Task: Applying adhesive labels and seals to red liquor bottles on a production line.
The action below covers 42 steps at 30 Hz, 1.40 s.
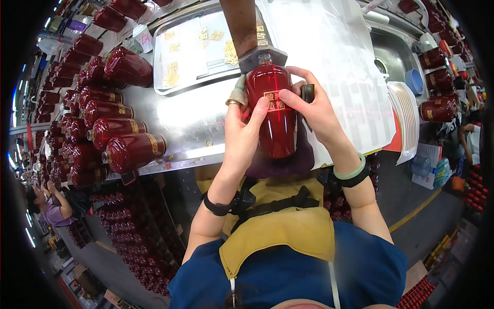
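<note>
A glossy dark-red bottle (277,131) lies before me, its neck pointing away against a metal block (263,55). A gold decal (274,101) sits on its front, crossed by thin red light lines. My left hand (241,126) grips the bottle's left side, thumb beside the decal and cloth wrapped on a finger. From the right, my right hand (318,105) presses its thumb on the decal's edge. A small dark cylindrical thing (307,93) sits within that hand; its kind is unclear. Under the bottle's base is a dark purple cloth (288,166).
Many red bottles (136,152) lie at the left. A white tray (188,72) with gold decals stands behind. A brown post (239,23) rises above the bottle. Right are white sheeting (329,51), a stack of pale sheets (404,121) and a sink (391,49) with a blue bowl (414,81).
</note>
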### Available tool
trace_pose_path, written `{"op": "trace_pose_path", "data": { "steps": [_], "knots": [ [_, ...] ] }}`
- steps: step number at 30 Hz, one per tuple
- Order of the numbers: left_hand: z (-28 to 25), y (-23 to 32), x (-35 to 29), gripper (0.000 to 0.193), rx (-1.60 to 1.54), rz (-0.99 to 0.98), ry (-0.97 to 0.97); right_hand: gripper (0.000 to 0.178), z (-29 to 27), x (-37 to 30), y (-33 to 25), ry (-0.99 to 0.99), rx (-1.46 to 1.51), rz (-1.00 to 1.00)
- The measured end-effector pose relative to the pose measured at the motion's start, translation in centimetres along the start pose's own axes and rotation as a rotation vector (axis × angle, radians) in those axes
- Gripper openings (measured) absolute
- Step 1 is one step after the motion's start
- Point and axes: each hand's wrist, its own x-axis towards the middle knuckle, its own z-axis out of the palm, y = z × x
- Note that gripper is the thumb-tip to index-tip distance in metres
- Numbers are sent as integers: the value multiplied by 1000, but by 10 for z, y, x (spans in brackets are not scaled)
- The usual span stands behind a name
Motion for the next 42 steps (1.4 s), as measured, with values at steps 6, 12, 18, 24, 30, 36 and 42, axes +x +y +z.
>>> {"op": "trace_pose_path", "data": {
  "steps": [6, 12, 18, 24, 30, 36, 42],
  "knots": [
    [0, -2, 0, 55, 42, 2, 21, 63, 0, -1, 0, -12, 23, -15],
    [0, -3, 0, 55, 36, 13, 23, 61, -1, 0, 1, -16, 28, -11],
    [1, -3, 1, 54, 65, 3, 24, 61, -1, -1, 2, -11, 39, -16],
    [-3, 0, -1, 53, 2, -49, 38, 57, -8, -7, -8, 11, -1, 1],
    [-5, 0, -7, 56, 31, -32, -20, 33, -3, -48, -18, 133, -72, -216],
    [-5, -1, -9, 63, 145, -23, -24, 18, 7, -66, -8, 74, -240, -198],
    [-7, -2, -8, 61, 76, -31, -27, 19, 8, -61, -5, 51, -273, -231]
  ]
}}
